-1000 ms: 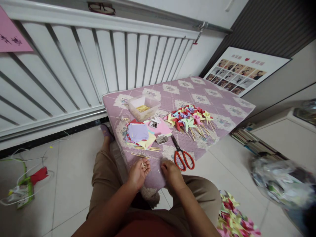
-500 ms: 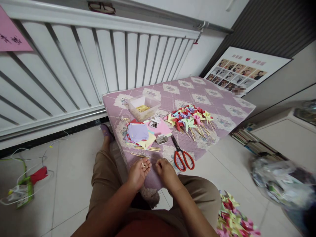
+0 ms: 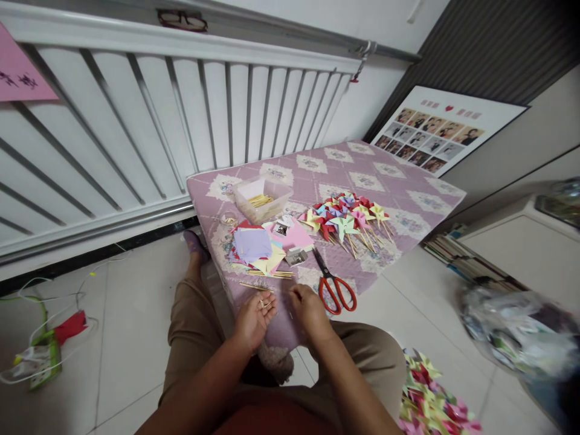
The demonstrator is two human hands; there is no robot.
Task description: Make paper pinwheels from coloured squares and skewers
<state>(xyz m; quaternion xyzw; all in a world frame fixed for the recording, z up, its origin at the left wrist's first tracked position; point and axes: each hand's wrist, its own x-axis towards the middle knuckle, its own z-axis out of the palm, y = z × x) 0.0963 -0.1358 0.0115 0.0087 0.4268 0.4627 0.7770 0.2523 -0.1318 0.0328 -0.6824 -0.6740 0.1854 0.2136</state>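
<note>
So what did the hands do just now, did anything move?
The right hand slid a little left, closer to the left hand. The left hand stayed palm up with small pieces lying in it. Nothing was visibly picked up or let go. The red scissors, the paper stack and the pinwheels lie where they were on the table.

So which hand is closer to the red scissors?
Right. The right hand is just beside the red scissors, at their handles; the left hand is farther off, past the right hand.
</note>
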